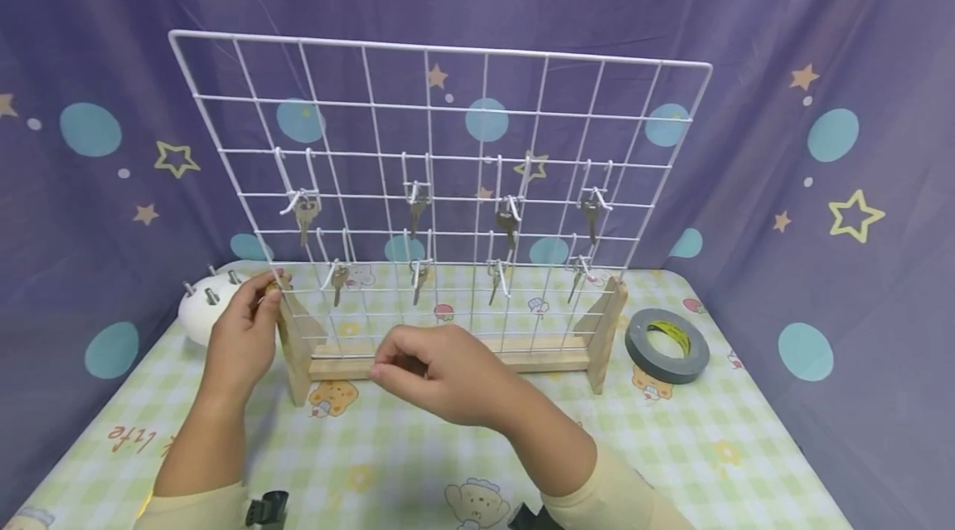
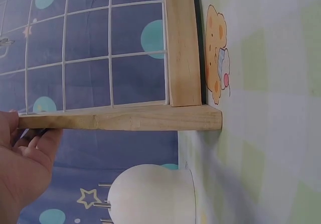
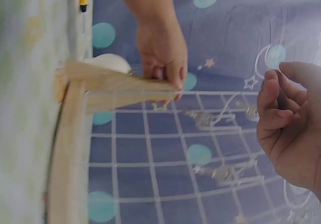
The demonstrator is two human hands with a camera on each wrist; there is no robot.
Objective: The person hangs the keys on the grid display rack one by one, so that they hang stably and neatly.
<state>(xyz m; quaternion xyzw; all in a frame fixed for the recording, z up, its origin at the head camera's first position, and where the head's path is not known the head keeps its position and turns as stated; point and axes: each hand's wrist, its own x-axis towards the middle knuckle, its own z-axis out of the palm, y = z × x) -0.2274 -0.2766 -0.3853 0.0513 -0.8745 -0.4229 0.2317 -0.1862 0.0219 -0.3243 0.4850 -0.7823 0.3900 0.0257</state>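
Observation:
A white wire grid (image 1: 426, 49) stands in a wooden stand (image 1: 297, 356). Several keys (image 1: 306, 215) hang from white hooks in two rows on the grid. My left hand (image 1: 242, 335) grips the upper end of the stand's left side piece (image 2: 140, 120), thumb on one face and fingers on the other. In front of the grid, low and left of centre, is my right hand (image 1: 448, 372). Its fingers (image 3: 271, 91) are loosely curled, with nothing visible between them, and they look apart from the grid.
A white rounded object (image 1: 196, 314) with metal pegs sits behind the left hand. A roll of grey tape (image 1: 640, 352) lies right of the stand. The table wears a green checked cloth (image 1: 716, 430); a purple patterned curtain (image 1: 753, 206) surrounds it.

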